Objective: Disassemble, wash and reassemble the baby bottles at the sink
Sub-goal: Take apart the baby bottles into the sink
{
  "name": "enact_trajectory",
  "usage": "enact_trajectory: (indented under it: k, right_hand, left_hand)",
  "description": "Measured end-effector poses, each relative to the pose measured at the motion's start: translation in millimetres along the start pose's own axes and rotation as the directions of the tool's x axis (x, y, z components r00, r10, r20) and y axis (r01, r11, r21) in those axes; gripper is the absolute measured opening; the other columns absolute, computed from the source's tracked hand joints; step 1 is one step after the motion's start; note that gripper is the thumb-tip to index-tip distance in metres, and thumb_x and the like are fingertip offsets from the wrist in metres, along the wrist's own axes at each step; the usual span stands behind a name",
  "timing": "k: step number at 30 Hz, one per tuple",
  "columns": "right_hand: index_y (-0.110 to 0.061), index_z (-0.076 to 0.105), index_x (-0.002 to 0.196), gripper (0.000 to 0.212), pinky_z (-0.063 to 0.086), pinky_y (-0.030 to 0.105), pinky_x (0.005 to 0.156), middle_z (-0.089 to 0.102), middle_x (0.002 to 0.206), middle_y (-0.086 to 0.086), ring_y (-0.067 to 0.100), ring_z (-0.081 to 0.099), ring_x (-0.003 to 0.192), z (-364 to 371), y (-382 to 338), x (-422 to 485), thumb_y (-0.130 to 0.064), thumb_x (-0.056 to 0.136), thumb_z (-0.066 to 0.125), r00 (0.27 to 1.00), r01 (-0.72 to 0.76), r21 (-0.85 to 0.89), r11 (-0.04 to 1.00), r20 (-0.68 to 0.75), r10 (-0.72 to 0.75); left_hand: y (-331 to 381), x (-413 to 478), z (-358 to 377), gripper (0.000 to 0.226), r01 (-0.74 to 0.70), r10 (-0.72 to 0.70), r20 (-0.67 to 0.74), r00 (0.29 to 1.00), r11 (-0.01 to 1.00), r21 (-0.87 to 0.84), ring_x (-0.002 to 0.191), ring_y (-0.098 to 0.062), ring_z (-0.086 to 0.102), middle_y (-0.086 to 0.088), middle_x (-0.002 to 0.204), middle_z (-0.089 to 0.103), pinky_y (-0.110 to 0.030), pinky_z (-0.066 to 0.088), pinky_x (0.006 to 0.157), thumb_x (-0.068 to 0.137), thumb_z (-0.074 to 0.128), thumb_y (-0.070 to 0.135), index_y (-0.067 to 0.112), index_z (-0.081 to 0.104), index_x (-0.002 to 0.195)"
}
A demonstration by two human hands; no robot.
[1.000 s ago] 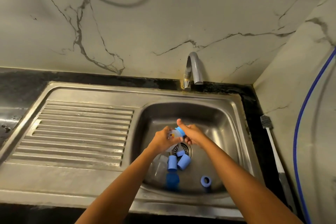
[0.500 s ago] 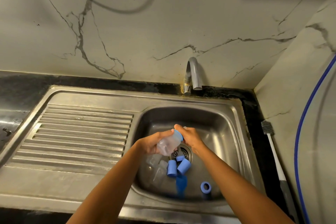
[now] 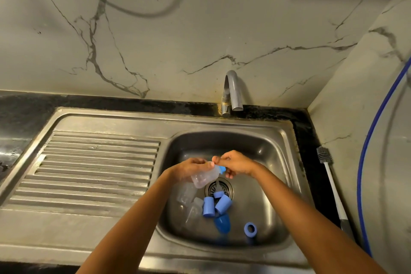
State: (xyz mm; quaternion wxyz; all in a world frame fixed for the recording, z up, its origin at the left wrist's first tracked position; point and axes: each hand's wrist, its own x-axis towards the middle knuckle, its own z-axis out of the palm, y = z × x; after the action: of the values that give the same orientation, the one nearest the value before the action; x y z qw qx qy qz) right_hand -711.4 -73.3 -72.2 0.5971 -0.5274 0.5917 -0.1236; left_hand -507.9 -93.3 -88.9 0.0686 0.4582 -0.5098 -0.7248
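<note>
Over the steel sink basin [image 3: 275,147], my left hand [image 3: 189,168] grips a clear baby bottle [image 3: 204,177], tilted with its base down-left. My right hand [image 3: 235,164] pinches the blue collar [image 3: 222,169] at the bottle's neck. On the basin floor lie two clear bottle bodies [image 3: 189,204], two light blue caps [image 3: 208,206] [image 3: 223,204], a darker blue dome cap [image 3: 222,224], a small blue piece on the drain [image 3: 218,194] and a blue screw ring [image 3: 250,229].
A grey tap [image 3: 232,93] stands behind the basin with no water running. The ribbed drainboard [image 3: 93,169] lies to the left. A bottle brush [image 3: 331,184] rests on the dark counter at right, beside a blue hose [image 3: 369,144].
The bottle has been turned so more of its clear body shows below my left hand. My right hand keeps hold of the blue collar. The view has tilted down slightly.
</note>
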Motion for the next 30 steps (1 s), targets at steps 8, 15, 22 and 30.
enact_trajectory:
  k: [8,15,22,30]
  right_hand:
    - [-0.013,0.061,0.118,0.046,0.053,0.026,0.085,0.053,0.126,0.006,0.014,0.058,0.105,-23.7,22.6,-8.4,0.014,0.082,0.062,0.960,0.280,0.558,0.782,-0.152,-0.235]
    - [-0.016,0.061,0.119,0.046,0.051,0.015,0.068,0.054,0.116,0.007,0.009,0.055,0.092,9.8,68.4,-5.6,0.000,0.078,0.074,0.937,0.107,0.369,0.923,-0.349,0.031]
    - [-0.016,0.047,0.111,0.060,0.054,0.021,0.071,0.059,0.109,0.007,0.017,0.062,0.094,32.0,94.4,3.0,-0.005,0.067,0.085,0.891,0.085,0.282,0.956,-0.450,0.054]
    - [-0.013,0.047,0.104,0.054,0.057,0.038,0.085,0.065,0.101,0.007,0.022,0.068,0.094,37.5,89.7,11.1,-0.003,0.067,0.085,0.836,0.155,0.258,0.954,-0.549,0.013]
  left_hand:
    - [-22.5,-3.4,-13.7,0.060,0.218,-0.210,0.071,0.975,0.843,-0.491,0.080,-0.026,0.068,-0.018,0.101,0.068,-0.035,0.058,0.063,0.089,0.055,0.052,0.001,0.059,0.120]
    - [-56.0,41.6,-3.7,0.055,0.255,-0.195,-0.672,0.715,0.967,-0.010,0.100,-0.024,0.060,-0.014,0.121,0.060,-0.029,0.048,0.079,0.082,0.073,0.032,0.006,0.054,0.128]
    - [-61.7,65.6,-0.5,0.053,0.090,-0.113,-0.698,0.707,0.993,-0.070,0.107,-0.023,0.056,-0.016,0.125,0.058,-0.025,0.041,0.084,0.083,0.074,0.016,0.005,0.050,0.130]
    - [-51.8,76.4,15.6,0.038,0.126,-0.011,-0.688,0.726,0.985,0.117,0.114,-0.032,0.058,-0.019,0.120,0.063,-0.028,0.041,0.089,0.094,0.059,0.026,0.003,0.059,0.124]
